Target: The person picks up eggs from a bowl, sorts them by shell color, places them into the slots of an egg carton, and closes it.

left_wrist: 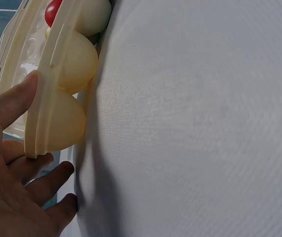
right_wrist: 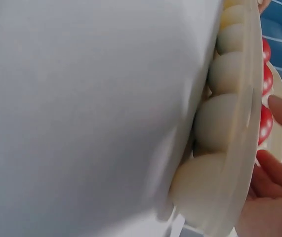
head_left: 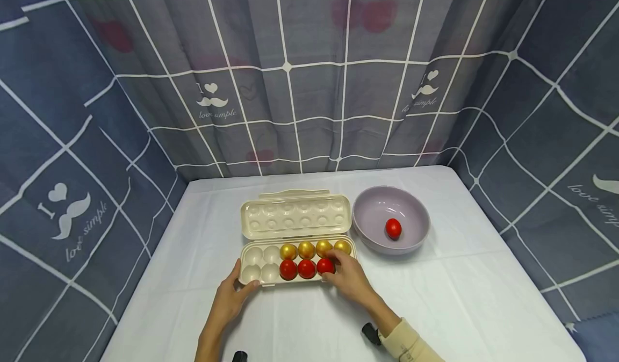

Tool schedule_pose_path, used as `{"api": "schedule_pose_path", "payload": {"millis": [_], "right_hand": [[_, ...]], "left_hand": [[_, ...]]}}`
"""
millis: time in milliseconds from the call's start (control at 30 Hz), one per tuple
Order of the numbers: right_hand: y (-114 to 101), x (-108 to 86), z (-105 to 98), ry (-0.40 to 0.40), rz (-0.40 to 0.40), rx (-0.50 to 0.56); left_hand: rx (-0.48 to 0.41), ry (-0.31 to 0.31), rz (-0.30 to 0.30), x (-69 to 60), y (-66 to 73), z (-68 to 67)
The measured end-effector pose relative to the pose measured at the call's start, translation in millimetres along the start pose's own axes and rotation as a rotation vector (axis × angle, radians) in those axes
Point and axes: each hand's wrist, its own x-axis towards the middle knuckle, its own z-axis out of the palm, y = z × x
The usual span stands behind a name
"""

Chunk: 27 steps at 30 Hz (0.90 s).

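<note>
An open cream egg carton [head_left: 251, 255] lies on the table, its lid [head_left: 296, 216] folded back. Several gold eggs [head_left: 306, 250] fill the right part of its back row; three red eggs [head_left: 288, 270] sit in the front row. My left hand [head_left: 231, 298] grips the carton's front left corner, thumb on the rim [left_wrist: 44, 94] and fingers beneath in the left wrist view. At the front row, the thumb and fingers of my right hand [head_left: 352, 282] hold the rightmost red egg [right_wrist: 265, 124], which sits in its cup. Part of the front row's right end is hidden by this hand.
A mauve bowl [head_left: 369, 209] stands right of the carton with one red egg [head_left: 393, 229] inside. White cloth [head_left: 193, 233] covers the table. Dark checked curtains [head_left: 314, 99] enclose the back and sides.
</note>
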Motion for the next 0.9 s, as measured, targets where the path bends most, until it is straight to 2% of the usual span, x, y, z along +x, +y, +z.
{"api": "schedule_pose_path", "payload": {"millis": [133,233,300,367,433,600,900], "right_hand": [[4,2.2,-14,0.056,0.006,0.159],[-7,5.2,-37,0.088,-0.009,0.303],[-5,9.9,-51,0.104,-0.028,0.374],[-3,14.7,-64,0.127,-0.030,0.407],[8,20.2,-74,0.157,-0.032,0.431],[18,26.5,-98,0.210,0.002,0.439],[38,28.3,-127,0.186,0.069,0.268]], "left_hand": [[0.000,-0.015,-0.002,1.4,0.7,2.0],[0.017,-0.014,-0.006,2.2,2.0,1.3],[0.024,-0.011,-0.010,2.3,2.0,0.0],[0.028,-0.014,-0.018,2.2,1.5,-1.3],[0.023,-0.015,-0.020,2.1,0.4,-2.1],[0.020,-0.011,-0.020,1.7,1.0,-3.2],[0.031,-0.009,-0.017,1.5,1.5,-1.9]]}}
